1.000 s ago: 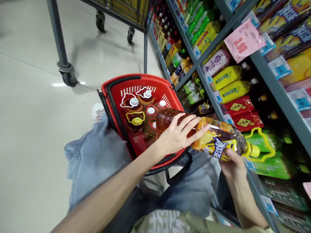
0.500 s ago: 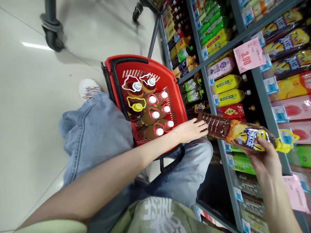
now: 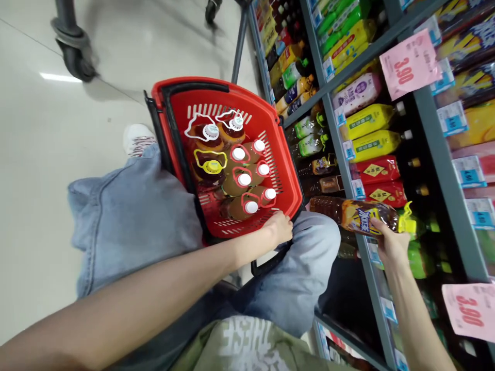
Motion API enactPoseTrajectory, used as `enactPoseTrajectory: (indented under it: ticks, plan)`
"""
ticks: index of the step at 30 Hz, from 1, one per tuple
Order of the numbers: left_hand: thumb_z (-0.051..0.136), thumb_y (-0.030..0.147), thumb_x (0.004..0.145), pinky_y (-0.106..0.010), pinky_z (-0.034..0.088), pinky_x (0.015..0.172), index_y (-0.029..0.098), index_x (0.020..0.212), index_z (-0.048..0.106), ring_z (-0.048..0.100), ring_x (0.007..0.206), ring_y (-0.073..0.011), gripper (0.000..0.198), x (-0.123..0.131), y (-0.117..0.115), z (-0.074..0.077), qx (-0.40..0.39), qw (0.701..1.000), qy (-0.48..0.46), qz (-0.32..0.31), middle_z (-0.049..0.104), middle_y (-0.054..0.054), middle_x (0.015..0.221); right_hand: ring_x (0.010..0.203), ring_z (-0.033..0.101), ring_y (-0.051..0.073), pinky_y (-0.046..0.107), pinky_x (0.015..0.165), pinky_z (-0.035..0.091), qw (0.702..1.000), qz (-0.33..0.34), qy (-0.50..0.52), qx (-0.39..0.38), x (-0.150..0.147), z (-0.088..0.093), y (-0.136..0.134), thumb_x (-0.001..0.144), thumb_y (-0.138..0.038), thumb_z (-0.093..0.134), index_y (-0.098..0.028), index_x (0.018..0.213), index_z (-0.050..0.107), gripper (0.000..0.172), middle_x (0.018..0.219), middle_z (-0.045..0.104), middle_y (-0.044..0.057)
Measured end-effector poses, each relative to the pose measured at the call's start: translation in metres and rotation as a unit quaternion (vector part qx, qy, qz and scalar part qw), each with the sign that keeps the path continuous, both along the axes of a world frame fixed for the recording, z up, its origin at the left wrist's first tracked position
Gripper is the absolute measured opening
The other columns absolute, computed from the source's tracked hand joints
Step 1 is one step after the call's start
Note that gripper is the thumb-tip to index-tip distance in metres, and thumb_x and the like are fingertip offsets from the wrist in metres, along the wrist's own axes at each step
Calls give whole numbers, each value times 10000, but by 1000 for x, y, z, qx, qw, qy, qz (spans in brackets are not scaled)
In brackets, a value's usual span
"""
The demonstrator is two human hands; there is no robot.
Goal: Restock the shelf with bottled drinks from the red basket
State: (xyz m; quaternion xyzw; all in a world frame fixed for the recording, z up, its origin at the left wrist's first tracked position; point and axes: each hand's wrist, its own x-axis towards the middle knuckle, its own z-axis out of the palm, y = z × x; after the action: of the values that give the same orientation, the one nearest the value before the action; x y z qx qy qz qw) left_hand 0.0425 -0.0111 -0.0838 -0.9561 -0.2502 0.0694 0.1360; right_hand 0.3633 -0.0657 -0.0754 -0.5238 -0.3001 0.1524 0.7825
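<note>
My right hand [image 3: 391,243] grips a large iced-tea bottle [image 3: 351,213] with a yellow label and yellow cap, held on its side at the front of a shelf row. My left hand [image 3: 279,228] rests with curled fingers on the near rim of a red shopping basket [image 3: 288,170] that sits against my knees. Inside the basket stand several brown drink bottles [image 3: 235,175] with white caps and one with a yellow cap.
A grey shelf unit [image 3: 429,134] full of yellow, red, green and purple bottles fills the right side, with pink price cards [image 3: 409,64] hanging off its edges. A trolley caster [image 3: 73,49] stands on the pale floor at top left. My jeans-clad knees are below the basket.
My right hand has carried the bottle from over the basket across to the shelf. My left hand has let go of the bottle and dropped onto the basket's near rim.
</note>
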Motion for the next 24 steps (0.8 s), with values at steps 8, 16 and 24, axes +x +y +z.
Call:
enactPoseTrajectory:
  ticks: [8,16,24]
  plan:
    - [696,93,876,-410,517,874,195,1124,785,693,1030,-276,282,-24,-1,25,-7,999,50,11,760,-138,1099,830,752,241,458,818,667,995,18,77,-61,-32,-43,48,381,-243,980,-123,1070,727,743,1003,768,85]
    - [687,275,894,-437,489,891,261,1197,770,650,1064,-284,315,-65,-21,10,97,995,22,7,749,-112,1172,1144,718,317,508,1113,521,991,20,46,-122,-54,-103,103,446,-293,960,-150,1125,708,738,1116,767,115]
    - [697,298,784,-436,439,952,376,1078,797,619,1097,-258,320,-93,-15,-8,130,990,-44,7,706,-14,1297,1230,690,328,468,1076,559,987,-12,156,-28,-63,-159,184,483,-346,905,-232,1231,616,810,1210,732,59]
